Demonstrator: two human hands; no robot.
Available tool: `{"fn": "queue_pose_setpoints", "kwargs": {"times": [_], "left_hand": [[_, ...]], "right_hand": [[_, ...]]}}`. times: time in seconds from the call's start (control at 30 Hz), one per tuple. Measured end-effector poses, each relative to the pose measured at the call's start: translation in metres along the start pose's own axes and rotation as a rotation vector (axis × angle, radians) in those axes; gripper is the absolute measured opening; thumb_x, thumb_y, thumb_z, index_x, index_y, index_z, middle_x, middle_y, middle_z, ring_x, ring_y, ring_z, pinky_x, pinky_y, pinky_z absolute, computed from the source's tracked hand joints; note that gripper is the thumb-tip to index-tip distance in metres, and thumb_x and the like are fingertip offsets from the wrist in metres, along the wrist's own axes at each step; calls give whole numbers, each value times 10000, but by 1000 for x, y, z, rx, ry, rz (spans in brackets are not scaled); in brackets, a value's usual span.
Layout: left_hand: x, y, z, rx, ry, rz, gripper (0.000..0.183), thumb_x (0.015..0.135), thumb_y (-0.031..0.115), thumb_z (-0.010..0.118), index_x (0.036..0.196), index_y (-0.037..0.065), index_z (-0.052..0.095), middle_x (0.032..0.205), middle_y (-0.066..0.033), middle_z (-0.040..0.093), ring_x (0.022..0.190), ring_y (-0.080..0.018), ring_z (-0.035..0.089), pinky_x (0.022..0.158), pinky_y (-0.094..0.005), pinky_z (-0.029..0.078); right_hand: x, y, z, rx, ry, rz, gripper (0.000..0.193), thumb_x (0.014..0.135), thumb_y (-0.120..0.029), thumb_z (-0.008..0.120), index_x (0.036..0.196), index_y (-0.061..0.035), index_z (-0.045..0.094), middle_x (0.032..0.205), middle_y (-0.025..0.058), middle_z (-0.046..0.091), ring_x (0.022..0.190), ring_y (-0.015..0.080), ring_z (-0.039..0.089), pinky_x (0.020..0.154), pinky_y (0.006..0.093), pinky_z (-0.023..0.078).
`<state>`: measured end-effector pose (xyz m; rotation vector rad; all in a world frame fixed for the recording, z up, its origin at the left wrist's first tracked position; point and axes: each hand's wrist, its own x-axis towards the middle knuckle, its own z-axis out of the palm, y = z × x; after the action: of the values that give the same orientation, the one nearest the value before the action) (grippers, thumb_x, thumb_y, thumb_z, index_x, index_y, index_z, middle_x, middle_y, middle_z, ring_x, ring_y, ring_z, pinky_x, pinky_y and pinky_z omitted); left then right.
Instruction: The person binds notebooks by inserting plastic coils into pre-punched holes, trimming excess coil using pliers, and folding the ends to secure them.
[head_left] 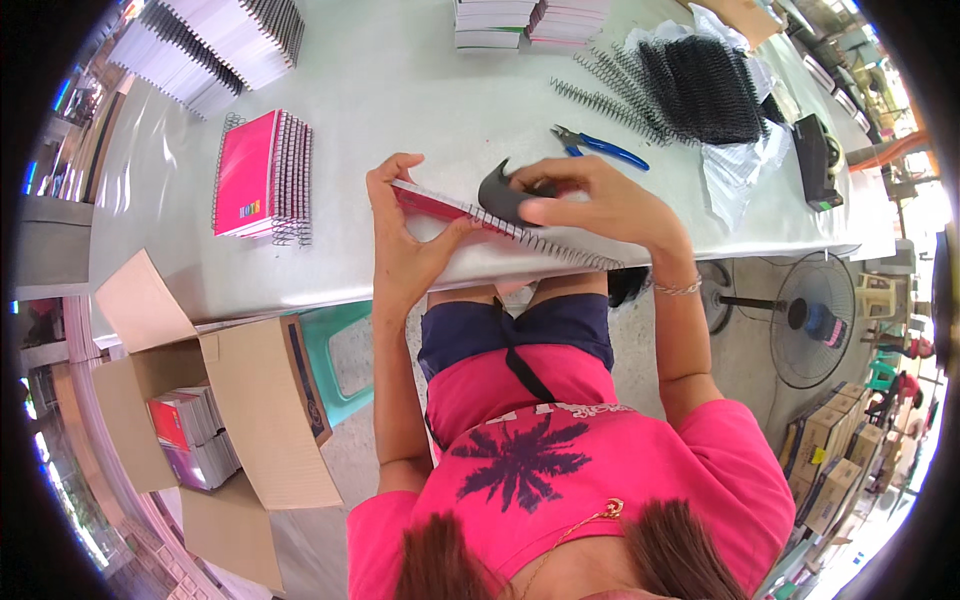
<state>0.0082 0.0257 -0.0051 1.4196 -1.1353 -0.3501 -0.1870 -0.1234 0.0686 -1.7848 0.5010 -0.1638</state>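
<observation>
My left hand grips a red-covered notebook at the table's front edge, its thumb low on the near side and fingers round the far left end. The notebook stands on edge, spine up. A dark wire coil runs along the spine and sticks out loose past the right end. In my right hand is a dark grey, curved, hollow-looking piece with a pointed tip, held close over the spine and coil. Whether it touches the coil I cannot tell.
Blue-handled cutters lie beyond my right hand. Loose coils and a black coil heap are farther right, near a tape dispenser. Pink spiral notebooks are stacked left. An open carton stands below; a fan is right.
</observation>
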Motion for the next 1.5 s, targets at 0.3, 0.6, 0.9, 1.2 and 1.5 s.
{"fn": "queue_pose_setpoints", "kwargs": {"times": [0.3,0.6,0.9,1.2,1.5], "left_hand": [[-4,-1,0,-10,34,-50,1117,599,103,934,1474,125,240,1035,-35,409,927,-158,458,896,-309,439],[2,-5,-4,-167,-44,-122,1071,614,107,931,1454,112,268,1111,-68,393,1030,-190,462,944,-319,432],[1,0,-6,-195,-63,-138,1051,612,137,938,1443,114,294,1093,-61,402,1032,-188,480,939,-322,436],[-2,-7,-5,-215,-93,-163,1034,607,140,933,1437,117,317,1084,-59,405,990,-179,482,920,-309,429],[7,-3,-4,-230,-87,-200,1018,594,172,940,1423,123,352,1103,-73,412,1007,-189,479,921,-316,437]], "right_hand": [[9,2,18,-5,167,-73,402,838,-384,757,996,-17,719,826,52,675,767,100,559,730,250,458],[10,-15,15,-345,128,48,397,848,-328,756,1076,-9,693,1062,65,682,983,139,595,859,288,460],[10,-7,17,77,69,90,385,843,-289,762,1103,-16,684,1030,73,678,955,149,589,857,277,453],[15,-4,20,-194,176,-68,394,830,-308,782,1094,-29,695,1132,82,671,968,134,577,859,285,461],[18,-19,14,-23,62,-76,434,869,-320,752,1146,3,668,1077,61,674,924,109,565,824,255,464]]}}
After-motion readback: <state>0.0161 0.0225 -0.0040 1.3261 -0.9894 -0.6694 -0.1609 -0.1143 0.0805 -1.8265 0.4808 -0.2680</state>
